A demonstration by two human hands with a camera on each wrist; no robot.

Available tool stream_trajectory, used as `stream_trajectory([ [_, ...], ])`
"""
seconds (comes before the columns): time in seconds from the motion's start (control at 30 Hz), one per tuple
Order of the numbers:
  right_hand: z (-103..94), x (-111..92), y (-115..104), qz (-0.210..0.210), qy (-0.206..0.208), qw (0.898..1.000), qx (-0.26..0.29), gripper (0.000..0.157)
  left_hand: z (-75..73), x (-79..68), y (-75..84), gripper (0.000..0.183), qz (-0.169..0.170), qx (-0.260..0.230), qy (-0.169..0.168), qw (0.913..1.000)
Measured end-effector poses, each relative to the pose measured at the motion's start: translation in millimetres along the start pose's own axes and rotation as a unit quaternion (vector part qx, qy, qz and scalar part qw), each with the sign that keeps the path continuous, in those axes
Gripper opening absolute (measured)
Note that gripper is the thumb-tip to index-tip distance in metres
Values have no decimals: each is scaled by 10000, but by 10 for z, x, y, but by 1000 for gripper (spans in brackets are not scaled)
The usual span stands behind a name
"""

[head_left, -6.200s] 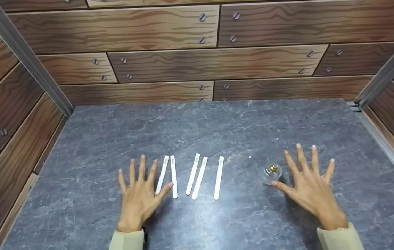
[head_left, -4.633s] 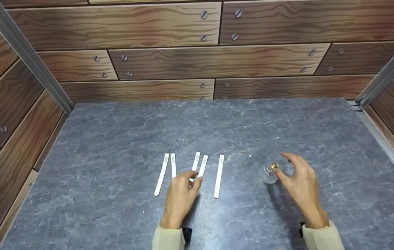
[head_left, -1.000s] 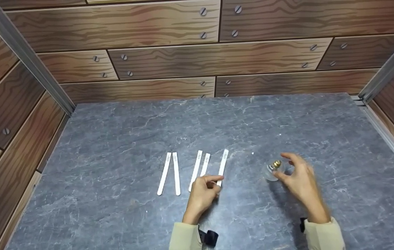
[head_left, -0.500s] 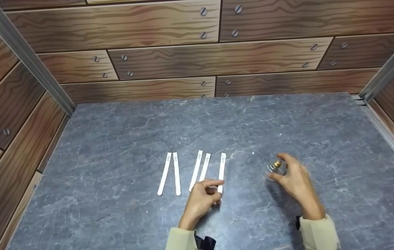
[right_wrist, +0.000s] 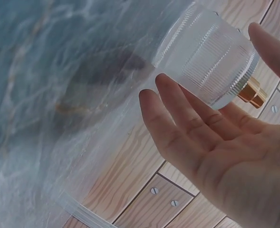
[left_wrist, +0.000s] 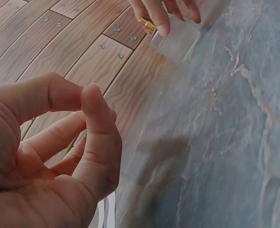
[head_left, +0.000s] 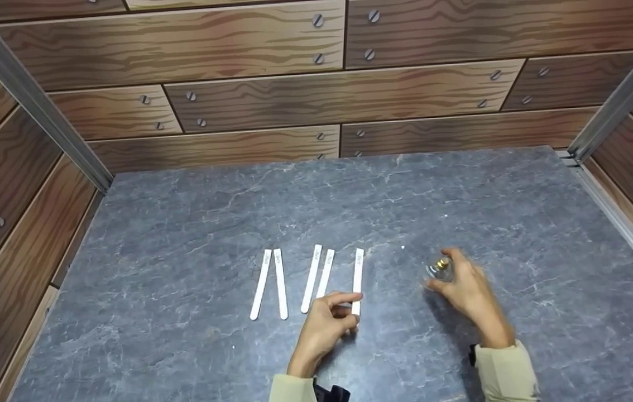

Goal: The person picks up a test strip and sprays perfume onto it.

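Observation:
Several slim white paper strips (head_left: 260, 285) with small print at their far ends lie on the table. My left hand (head_left: 322, 326) pinches the near end of the rightmost strip (head_left: 358, 273); the left wrist view shows thumb and index finger meeting, with that strip hidden. The same hand covers the near end of the strip beside it (head_left: 325, 273). Farther right, a ribbed clear glass perfume bottle (right_wrist: 211, 61) with a gold top (right_wrist: 252, 92) stands upright. My right hand (head_left: 470, 290) curves round it, thumb on one side and fingers on the other.
The grey marbled table (head_left: 210, 212) ends at a wood-plank backdrop (head_left: 249, 106) with metal posts (head_left: 43, 106) at the corners. A tiny white speck (head_left: 403, 247) lies between the strips and the bottle.
Both hands lay flat and spread at first. The left moved over to the strips and, lately, shifted the rightmost one slightly nearer. The right closed in round the bottle.

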State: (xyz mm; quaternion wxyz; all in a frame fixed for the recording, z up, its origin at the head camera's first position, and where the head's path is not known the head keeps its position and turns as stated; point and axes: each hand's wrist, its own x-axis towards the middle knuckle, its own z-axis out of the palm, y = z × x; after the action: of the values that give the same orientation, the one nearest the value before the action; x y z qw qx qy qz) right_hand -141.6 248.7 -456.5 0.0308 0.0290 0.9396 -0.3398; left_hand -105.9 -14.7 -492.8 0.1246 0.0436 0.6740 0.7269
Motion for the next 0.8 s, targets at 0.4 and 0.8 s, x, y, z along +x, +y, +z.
stream_trajectory([
  [0.4, 24, 63, 48, -176, 281, 9994, 72, 64, -8, -8, 25, 49, 179, 18, 6, 9998],
  [0.8, 18, 10, 3, 103, 539, 9948, 859, 57, 14, 4, -2, 48, 185, 66, 62, 9998],
])
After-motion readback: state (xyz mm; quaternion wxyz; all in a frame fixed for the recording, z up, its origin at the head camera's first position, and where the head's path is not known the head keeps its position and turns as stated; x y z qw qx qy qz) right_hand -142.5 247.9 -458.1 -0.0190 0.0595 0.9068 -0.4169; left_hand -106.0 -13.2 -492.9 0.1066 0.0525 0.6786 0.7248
